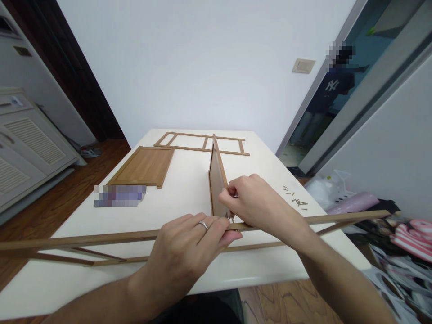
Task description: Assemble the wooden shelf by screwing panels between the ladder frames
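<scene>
My left hand [194, 240], a ring on one finger, is closed around the near rail of a long wooden ladder-like frame [111, 238] standing on edge across the table front. An upright wooden panel [218, 180] meets this rail at about a right angle and runs away from me. At the joint, my right hand [258, 200] pinches a small, thin metal tool [235, 196], mostly hidden by the fingers. Slim metal also shows at the corner between both hands; its exact kind is hidden.
On the white table [189, 175] lie a second wooden frame [192, 149] at the back, a flat wooden panel [145, 166] at left and several small screws or pins [295, 198] at right. Bags and a striped cloth [413, 238] are beyond the right edge. A person [329, 92] stands past the doorway.
</scene>
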Tool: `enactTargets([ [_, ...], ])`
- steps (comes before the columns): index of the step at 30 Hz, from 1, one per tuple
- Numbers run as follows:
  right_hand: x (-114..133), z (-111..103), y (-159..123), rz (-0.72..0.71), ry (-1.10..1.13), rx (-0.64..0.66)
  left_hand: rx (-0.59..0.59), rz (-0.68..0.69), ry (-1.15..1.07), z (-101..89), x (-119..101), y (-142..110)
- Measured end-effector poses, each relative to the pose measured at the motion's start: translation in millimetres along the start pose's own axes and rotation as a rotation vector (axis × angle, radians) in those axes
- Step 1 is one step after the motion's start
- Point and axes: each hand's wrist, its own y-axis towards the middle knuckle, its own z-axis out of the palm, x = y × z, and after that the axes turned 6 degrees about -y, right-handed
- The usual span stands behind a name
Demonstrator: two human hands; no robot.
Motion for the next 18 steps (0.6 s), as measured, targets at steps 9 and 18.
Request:
enactTargets([
  [9,1.0,-0.1,-2.9,-0.028,0.017,-0.049,0.014,-0.033,0.029,-1.5,-2.3,1.5],
  [18,-0.4,-1.2,-8.5,-0.042,0.05,-0.078,0.049,-0.038,0.026,-1.2,-8.3,4.3],
])
